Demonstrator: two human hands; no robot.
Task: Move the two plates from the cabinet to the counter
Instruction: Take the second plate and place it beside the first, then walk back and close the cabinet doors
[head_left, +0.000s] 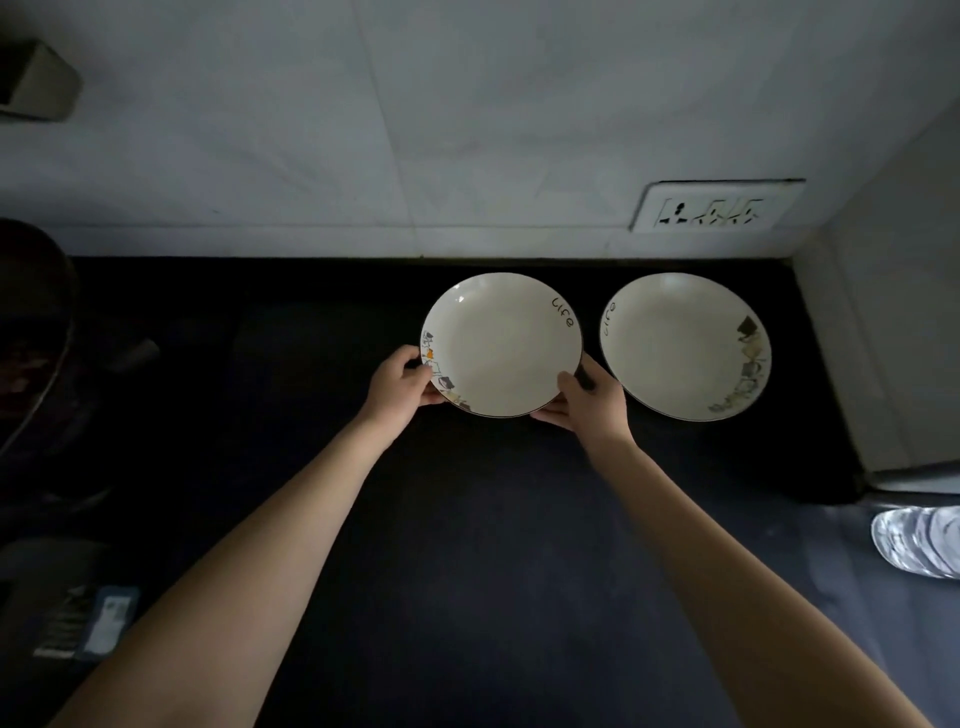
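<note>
— Where are the plates rn?

— Both down by the wall socket (714, 208). The right plate (685, 345) sits on the counter (467, 519) just below the socket, nobody touching it. The left plate (501, 344) is just beside it, further from the socket, rims near but apart.

— And your hands?

— Both on the left plate. My left hand (402, 384) pinches its near-left rim, thumb on top; my right hand (592, 400) grips the near-right rim, fingers under. Can't tell if it's fully resting on the counter yet.

— How's it handle?

— Stiff, glazed ceramic I think, so slick & breakable (chips if dropped, prob). Rim's the place to hold, opposite sides, w/ thumbs over the lip. Set it flat, then let go.
</note>
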